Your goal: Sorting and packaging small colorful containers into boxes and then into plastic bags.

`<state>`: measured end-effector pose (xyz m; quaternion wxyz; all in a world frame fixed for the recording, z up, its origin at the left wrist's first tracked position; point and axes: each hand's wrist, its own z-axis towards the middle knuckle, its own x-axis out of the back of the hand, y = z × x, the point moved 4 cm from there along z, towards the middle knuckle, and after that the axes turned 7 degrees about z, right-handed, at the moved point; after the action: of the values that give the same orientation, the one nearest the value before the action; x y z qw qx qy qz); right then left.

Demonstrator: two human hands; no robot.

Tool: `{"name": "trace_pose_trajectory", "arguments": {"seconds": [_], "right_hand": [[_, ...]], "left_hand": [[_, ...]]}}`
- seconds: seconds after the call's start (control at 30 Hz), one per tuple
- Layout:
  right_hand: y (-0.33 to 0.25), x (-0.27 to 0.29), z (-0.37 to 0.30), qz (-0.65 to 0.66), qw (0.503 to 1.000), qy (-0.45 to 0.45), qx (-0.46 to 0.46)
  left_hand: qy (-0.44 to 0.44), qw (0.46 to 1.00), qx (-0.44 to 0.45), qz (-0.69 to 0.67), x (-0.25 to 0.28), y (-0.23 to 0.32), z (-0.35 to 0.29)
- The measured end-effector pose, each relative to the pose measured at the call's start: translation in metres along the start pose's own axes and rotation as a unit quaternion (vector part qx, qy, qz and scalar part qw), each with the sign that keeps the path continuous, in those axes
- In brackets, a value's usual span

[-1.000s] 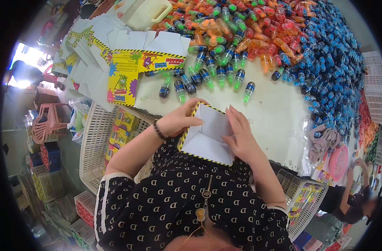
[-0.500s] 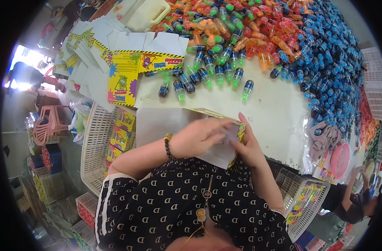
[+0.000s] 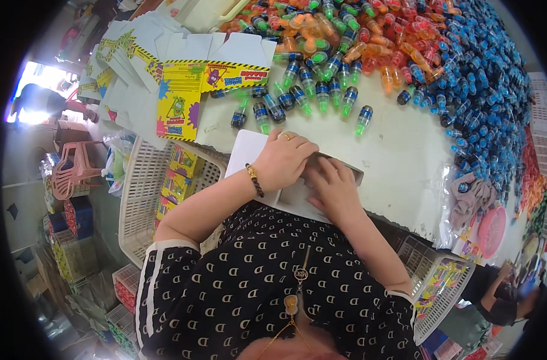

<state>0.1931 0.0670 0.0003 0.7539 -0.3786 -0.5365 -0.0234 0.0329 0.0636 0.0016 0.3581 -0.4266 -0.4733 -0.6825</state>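
The person's left hand (image 3: 285,161) lies back-up over the far side of the carton (image 3: 293,197), fingers toward the right; the right hand (image 3: 334,187) reaches in from the lower right, thumb and fingers spread. The hands are close together (whether the left grips the wall, one cannot tell). At the near edge of the table (image 3: 399,162), the carton opens upward, its long axis running roughly left-right, its inside plain whitish-grey, a white flap (image 3: 247,147) jutting left.

- White surface (image 3: 399,162), front edge dark and chipped.
- Pink plastic chair (image 3: 75,171) with armrests, left side.
- Grey-green floor (image 3: 107,231) right of chair.
- Bright opening (image 3: 45,75) far left, light blown out.
- Pale wall (image 3: 514,27), upper right.
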Motion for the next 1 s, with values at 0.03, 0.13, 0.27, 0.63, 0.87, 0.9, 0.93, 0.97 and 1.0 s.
{"name": "trace_pose_trajectory", "arguments": {"seconds": [0.03, 0.13, 0.27, 0.63, 0.87, 0.9, 0.93, 0.97, 1.0], "right_hand": [[-0.002, -0.001, 0.005, -0.025, 0.999, 0.019, 0.044], [0.009, 0.023, 0.006, 0.141, 0.972, 0.164, 0.089], [0.064, 0.029, 0.043, 0.209, 0.95, -0.029, -0.229], [0.075, -0.018, 0.048, 0.31, 0.867, -0.314, -0.233], [0.061, 0.012, 0.042, 0.082, 0.992, 0.083, 0.042], [0.055, 0.018, 0.037, 0.081, 0.992, 0.084, 0.041], [0.043, 0.03, 0.034, 0.08, 0.986, 0.127, 0.08], [0.033, 0.038, 0.029, 0.078, 0.975, 0.17, 0.119], [0.028, 0.03, 0.025, 0.093, 0.988, 0.074, 0.098]], "left_hand": [[-0.002, 1.0, 0.001, 0.0, 0.0, 0.0, 0.001], [-0.018, 1.0, 0.014, 0.02, 0.001, 0.0, -0.006], [0.025, 0.999, -0.022, -0.043, 0.007, 0.001, -0.023], [-0.068, 0.988, 0.014, 0.137, 0.006, 0.021, -0.029], [-0.064, 0.984, 0.029, 0.163, 0.0, 0.015, -0.015], [-0.068, 0.987, 0.034, 0.142, -0.002, 0.011, -0.011], [-0.068, 0.987, 0.036, 0.145, 0.001, 0.006, -0.008], [-0.065, 0.991, 0.012, 0.119, 0.005, 0.003, -0.005], [-0.059, 0.994, -0.017, 0.09, 0.007, 0.004, 0.0]]}}
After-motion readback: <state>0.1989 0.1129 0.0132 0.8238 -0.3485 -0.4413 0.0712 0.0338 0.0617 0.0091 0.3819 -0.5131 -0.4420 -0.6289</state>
